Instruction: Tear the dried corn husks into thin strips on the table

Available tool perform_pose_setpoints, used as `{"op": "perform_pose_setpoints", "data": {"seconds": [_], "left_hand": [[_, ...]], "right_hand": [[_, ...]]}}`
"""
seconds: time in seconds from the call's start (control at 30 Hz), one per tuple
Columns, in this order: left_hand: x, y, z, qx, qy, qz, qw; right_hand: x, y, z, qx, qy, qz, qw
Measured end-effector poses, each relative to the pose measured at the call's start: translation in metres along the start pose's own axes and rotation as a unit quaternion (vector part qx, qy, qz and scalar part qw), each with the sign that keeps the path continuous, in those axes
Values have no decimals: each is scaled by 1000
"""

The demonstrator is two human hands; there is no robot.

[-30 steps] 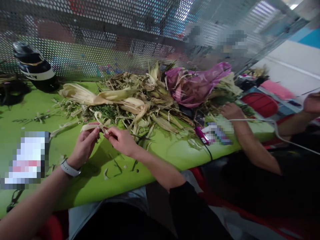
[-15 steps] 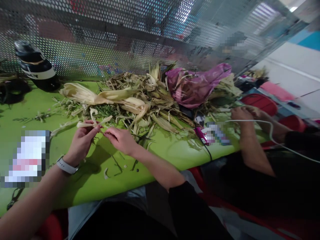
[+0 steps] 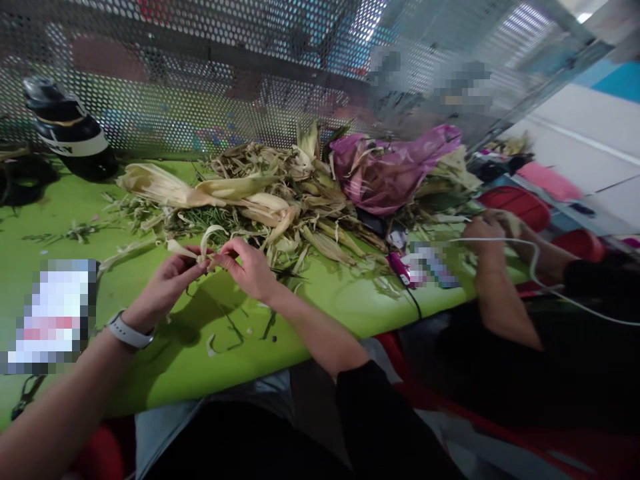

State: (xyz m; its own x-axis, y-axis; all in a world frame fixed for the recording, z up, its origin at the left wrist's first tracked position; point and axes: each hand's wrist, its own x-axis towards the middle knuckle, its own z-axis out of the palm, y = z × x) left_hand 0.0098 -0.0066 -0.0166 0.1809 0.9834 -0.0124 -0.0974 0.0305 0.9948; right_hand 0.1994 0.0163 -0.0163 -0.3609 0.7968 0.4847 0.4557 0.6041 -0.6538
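Observation:
Both hands meet over the near side of the green table (image 3: 310, 337). My left hand (image 3: 167, 285), with a white watch band on its wrist, pinches pale corn husk strips (image 3: 212, 233) that stick up and curl above its fingers. Close against it, my right hand (image 3: 253, 270) is pinched on the same husk piece from the right. The fingers hide where the strips join. Just beyond lies a heap of dry corn husks (image 3: 250, 193), with broad pale leaves on its left part. A few husk scraps (image 3: 211, 344) lie below the hands.
A dark bottle (image 3: 75, 137) stands at the back left, with a phone (image 3: 53, 313) nearer me. Beyond the heap rises a perforated metal screen (image 3: 200, 87). A purple plastic bag (image 3: 383, 170) lies on the right. Another person's hands (image 3: 485, 233) work there near a white cable (image 3: 537, 257).
My right hand has moved slightly up, its fingers more bent near the left fingertips. The husk strips have shifted right, one now curling over. The co-worker's hands have moved a little.

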Motion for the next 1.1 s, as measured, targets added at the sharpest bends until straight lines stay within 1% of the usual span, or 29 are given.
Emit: {"op": "perform_pose_setpoints", "data": {"seconds": [0.1,0.17,0.23,0.3,0.4,0.53,0.63,0.7,0.77,0.83,0.93,1.03,1.1], "left_hand": [[-1,-2,-1,-39,15,-14,999],[-1,-3,0,-55,24,-8,998],[-1,-3,1,-40,25,5,999],[-1,-1,3,-5,21,16,1000],[-1,1,4,34,19,20,999],[1,1,4,33,26,21,999],[3,2,3,1,58,21,998],[5,4,2,-16,84,15,996],[6,6,0,-24,101,3,995],[7,7,-2,-30,112,-2,993],[8,4,-4,-23,132,12,991],[8,1,-5,47,128,16,991],[8,2,-5,123,97,13,987]], "right_hand": [[-1,-1,1,23,-1,16,1000],[-2,-1,2,21,1,17,1000],[-2,-2,3,20,4,19,1000],[-3,-2,4,24,7,23,999],[-4,-3,5,35,7,41,999],[-4,-4,4,50,5,64,997],[-3,-3,3,77,5,95,992],[-2,0,3,78,6,99,992],[-2,2,4,49,16,65,997],[-3,3,6,-3,23,10,1000],[-5,1,7,-102,-3,-68,992],[-5,-2,4,-184,-24,-124,975],[-3,-1,1,-203,-20,-159,966]]}}
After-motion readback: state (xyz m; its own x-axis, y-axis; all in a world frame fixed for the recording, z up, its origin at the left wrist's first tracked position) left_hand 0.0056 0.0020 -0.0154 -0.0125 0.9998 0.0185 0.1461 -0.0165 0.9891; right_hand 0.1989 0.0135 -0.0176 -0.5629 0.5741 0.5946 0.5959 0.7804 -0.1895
